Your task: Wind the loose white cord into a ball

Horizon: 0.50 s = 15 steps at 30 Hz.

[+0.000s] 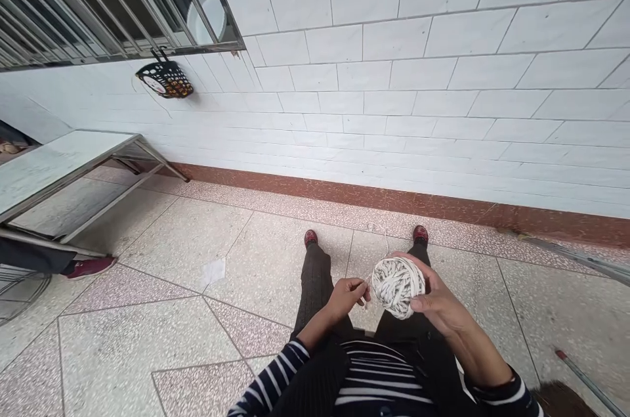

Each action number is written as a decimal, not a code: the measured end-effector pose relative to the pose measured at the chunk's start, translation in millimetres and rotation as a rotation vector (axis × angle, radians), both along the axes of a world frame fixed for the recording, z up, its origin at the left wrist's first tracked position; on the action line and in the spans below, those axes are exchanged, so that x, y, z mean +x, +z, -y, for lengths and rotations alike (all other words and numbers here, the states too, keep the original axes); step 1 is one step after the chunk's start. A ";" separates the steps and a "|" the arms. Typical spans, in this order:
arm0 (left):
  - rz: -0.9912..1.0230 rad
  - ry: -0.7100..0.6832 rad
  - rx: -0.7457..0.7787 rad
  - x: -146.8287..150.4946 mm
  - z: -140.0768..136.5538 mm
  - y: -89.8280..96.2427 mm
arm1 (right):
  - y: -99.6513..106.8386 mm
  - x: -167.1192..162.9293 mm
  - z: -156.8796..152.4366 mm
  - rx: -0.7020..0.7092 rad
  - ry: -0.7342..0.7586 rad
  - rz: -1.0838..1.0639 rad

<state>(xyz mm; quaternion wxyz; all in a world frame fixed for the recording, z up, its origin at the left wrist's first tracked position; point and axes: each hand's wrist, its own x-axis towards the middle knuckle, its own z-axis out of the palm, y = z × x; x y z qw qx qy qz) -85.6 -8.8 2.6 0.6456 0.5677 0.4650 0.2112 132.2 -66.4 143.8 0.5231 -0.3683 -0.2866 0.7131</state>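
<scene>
A large ball of off-white cord (398, 287) is gripped in my right hand (438, 304), with the thumb on its near side and the fingers behind it. Just left of the ball, my left hand (348, 297) is closed in a pinch on a strand of the same cord. Beyond the ball, a loose length of cord (386, 243) trails down to the floor near the wall. Both hands are in front of my lap, above my legs.
A metal-framed table (73, 154) stands at the left, with another person's shoe (92, 267) beside it. A black basket (170, 80) hangs below the barred window. Scrap paper (213, 272) lies on the floor. A thin pole (588, 377) is at the right.
</scene>
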 end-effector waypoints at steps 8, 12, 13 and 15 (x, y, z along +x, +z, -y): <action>-0.276 0.040 0.047 -34.2 -14.6 -32.2 | 5.4 47.9 14.1 -0.020 -0.293 -0.021; -0.294 0.133 0.121 -38.6 -55.4 -2.7 | 22.6 65.3 20.0 -0.042 -0.484 0.051; -0.288 0.151 0.141 -38.7 -70.7 7.9 | 27.3 66.6 24.0 -0.042 -0.526 0.067; -0.275 0.194 0.180 -38.2 -105.4 31.0 | 34.2 67.0 37.3 -0.005 -0.581 0.095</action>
